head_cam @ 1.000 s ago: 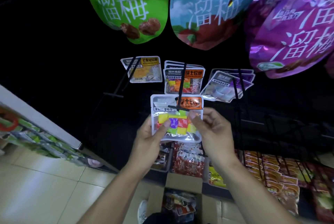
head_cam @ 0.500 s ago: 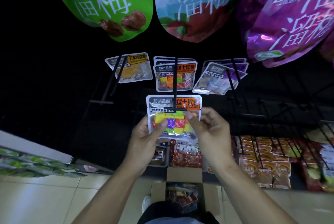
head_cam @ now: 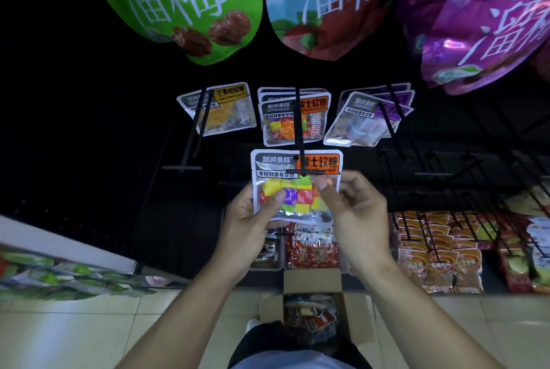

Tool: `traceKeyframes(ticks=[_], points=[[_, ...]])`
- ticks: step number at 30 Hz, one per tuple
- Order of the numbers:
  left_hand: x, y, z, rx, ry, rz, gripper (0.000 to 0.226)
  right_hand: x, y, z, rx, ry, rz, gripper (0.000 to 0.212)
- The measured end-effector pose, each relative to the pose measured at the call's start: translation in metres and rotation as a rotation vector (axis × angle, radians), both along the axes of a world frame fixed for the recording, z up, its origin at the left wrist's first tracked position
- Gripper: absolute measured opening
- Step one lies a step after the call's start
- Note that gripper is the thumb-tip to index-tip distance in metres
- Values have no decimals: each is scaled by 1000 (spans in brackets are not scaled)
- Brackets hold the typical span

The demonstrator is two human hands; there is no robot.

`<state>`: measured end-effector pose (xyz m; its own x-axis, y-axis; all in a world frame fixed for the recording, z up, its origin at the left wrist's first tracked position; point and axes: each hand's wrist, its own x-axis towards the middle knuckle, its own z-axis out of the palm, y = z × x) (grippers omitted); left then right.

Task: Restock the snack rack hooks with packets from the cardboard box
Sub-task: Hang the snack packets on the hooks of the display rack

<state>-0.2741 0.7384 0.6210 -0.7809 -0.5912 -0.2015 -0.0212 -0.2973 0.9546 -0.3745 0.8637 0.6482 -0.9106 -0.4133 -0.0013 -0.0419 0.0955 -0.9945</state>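
Bags (head_cam: pixel 184 5) of plums loom above the rack hooks. Cardboard box (head_cam: pixel 312 282) sits open on the floor below. Left hand (head_cam: pixel 250 225) and right hand (head_cam: pixel 354 213) both pinch a candy packet (head_cam: pixel 296 184), its hole at the black hook (head_cam: pixel 300 142) tip, same-kind packets (head_cam: pixel 293 118) hanging behind.

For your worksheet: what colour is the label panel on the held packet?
Orange, on the held packet, head view.

Big hanging bags (head_cam: pixel 184 5) cut off at top; cardboard box (head_cam: pixel 312 282) contents blurred.
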Motion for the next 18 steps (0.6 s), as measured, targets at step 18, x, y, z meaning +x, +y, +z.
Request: traceKeyframes(ticks=[18], points=[[-64, -39, -12, -108, -112, 223, 3, -68, -57, -21, 107, 41, -54, 19]])
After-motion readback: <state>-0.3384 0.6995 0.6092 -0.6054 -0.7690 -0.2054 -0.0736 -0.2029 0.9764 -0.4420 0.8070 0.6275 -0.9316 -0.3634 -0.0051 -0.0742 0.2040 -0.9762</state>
